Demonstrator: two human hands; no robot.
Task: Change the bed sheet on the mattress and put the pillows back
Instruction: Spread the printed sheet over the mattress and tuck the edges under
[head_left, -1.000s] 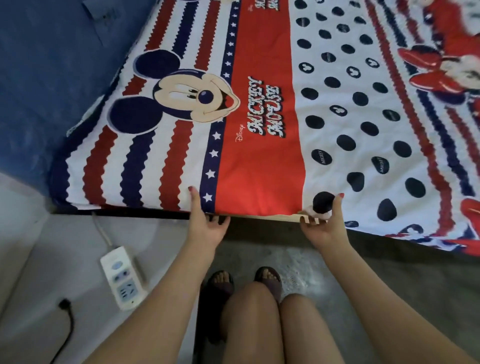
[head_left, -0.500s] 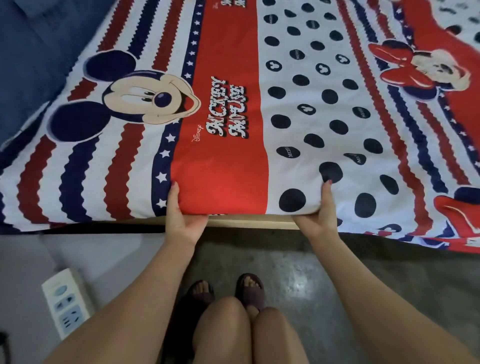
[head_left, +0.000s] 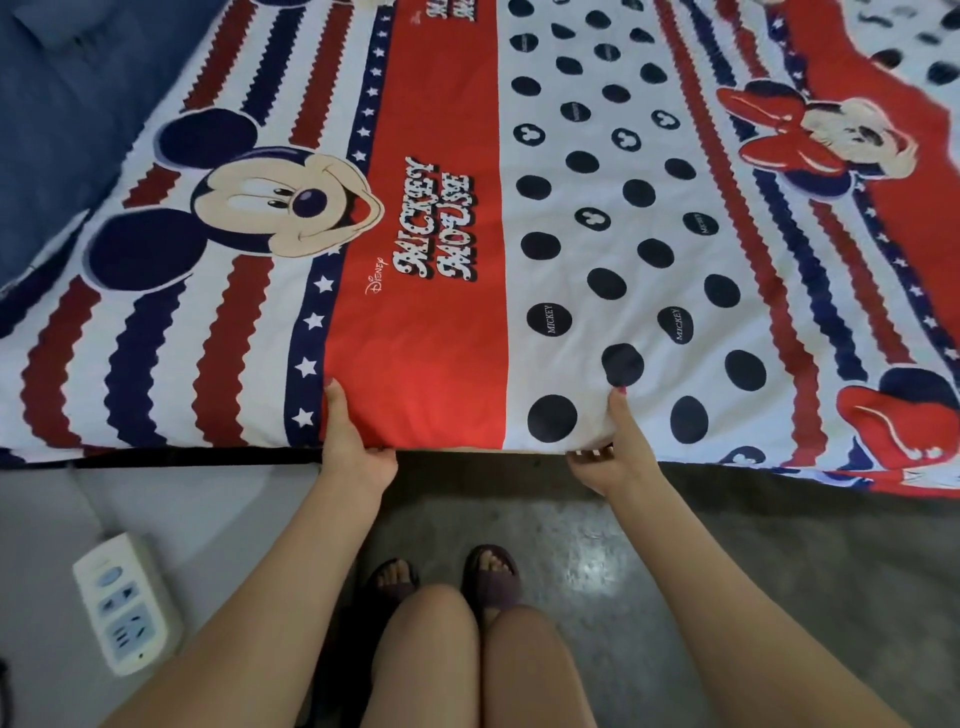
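Hands lower; bed sheet perhaps lengthwise away.

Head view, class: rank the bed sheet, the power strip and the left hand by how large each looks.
1. Bed sheet, by far the largest, filling the upper frame.
2. Power strip and left hand: they look about alike, and the strip lies nearer the camera, so I won't rank them.
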